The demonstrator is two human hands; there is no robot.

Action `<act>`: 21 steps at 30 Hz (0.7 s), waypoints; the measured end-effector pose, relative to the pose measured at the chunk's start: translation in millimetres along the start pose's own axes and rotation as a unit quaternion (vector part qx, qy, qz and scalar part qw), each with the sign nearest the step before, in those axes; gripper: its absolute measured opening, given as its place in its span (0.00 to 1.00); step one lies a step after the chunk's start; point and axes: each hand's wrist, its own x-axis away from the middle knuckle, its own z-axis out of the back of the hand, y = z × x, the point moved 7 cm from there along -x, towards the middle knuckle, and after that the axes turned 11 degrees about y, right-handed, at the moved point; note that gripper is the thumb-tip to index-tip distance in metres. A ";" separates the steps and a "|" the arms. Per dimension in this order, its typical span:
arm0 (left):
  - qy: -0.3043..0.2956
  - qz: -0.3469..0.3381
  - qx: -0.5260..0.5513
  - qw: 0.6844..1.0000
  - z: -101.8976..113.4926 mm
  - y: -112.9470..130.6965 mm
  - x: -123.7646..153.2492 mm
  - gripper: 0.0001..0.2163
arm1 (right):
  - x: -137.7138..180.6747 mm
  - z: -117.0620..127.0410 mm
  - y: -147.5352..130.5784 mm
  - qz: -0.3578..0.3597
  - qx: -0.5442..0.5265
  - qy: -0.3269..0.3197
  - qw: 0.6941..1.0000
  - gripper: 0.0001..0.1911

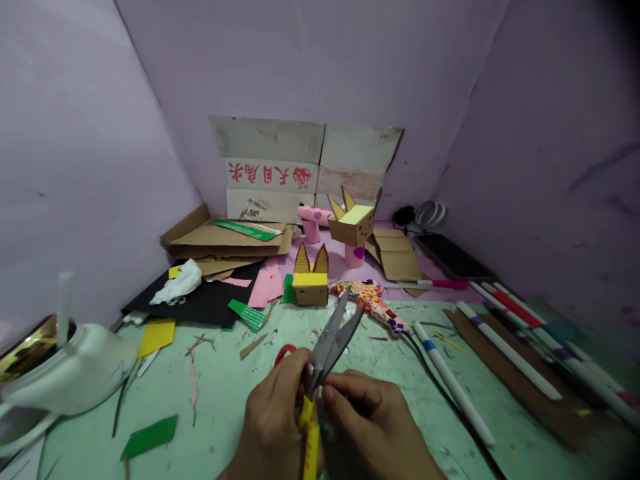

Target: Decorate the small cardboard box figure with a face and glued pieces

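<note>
My left hand (pixel 277 413) is closed around a pair of scissors (pixel 327 350) with yellow handles. The blades point up and away from me, spread a little apart. Close against the scissors' pivot, my right hand (pixel 370 420) has its fingertips pinched together; whatever they hold is hidden. A red loop (pixel 285 351) shows just behind my left hand. Beyond the blades sits a small cardboard box head (pixel 311 293) with a yellow top and two pointed ears. A flower-patterned glue gun (pixel 373 297) lies behind the blade tips, its black cord running towards me.
Another eared box head (pixel 353 227) stands on a pink tube at the back. White markers (pixel 453 383) and a brown cardboard strip (pixel 530 380) lie right. A white teapot-like vessel (pixel 75 373) stands left. Green scraps (pixel 150 437), black sheet (pixel 200 303) and folded cardboard (pixel 227 243) lie around.
</note>
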 end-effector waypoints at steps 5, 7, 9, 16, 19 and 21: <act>-0.008 -0.007 -0.014 1.000 -1.0 -0.8 0.6 0.12 | -0.7 -0.3 -3.6 0.012 0.036 -0.015 0.999 0.15; -0.008 -0.009 -0.025 1.000 -0.9 -1.2 0.9 0.12 | -0.8 0.4 -5.7 0.019 0.046 -0.010 0.999 0.15; -0.006 -0.002 -0.031 0.999 -0.8 -2.6 2.1 0.12 | -0.3 0.8 -6.9 0.026 0.057 -0.008 0.998 0.15; -0.012 0.120 0.001 0.993 -2.5 -12.9 4.8 0.09 | -0.4 3.7 -8.7 0.039 0.083 0.007 0.996 0.15; -0.016 0.221 0.054 0.974 -3.2 -17.4 0.3 0.07 | -1.0 4.5 -9.6 0.029 0.080 0.017 0.996 0.14; -0.028 0.302 0.094 0.948 -5.5 -22.0 -0.8 0.07 | -1.7 9.2 -9.3 0.022 0.083 0.050 0.995 0.13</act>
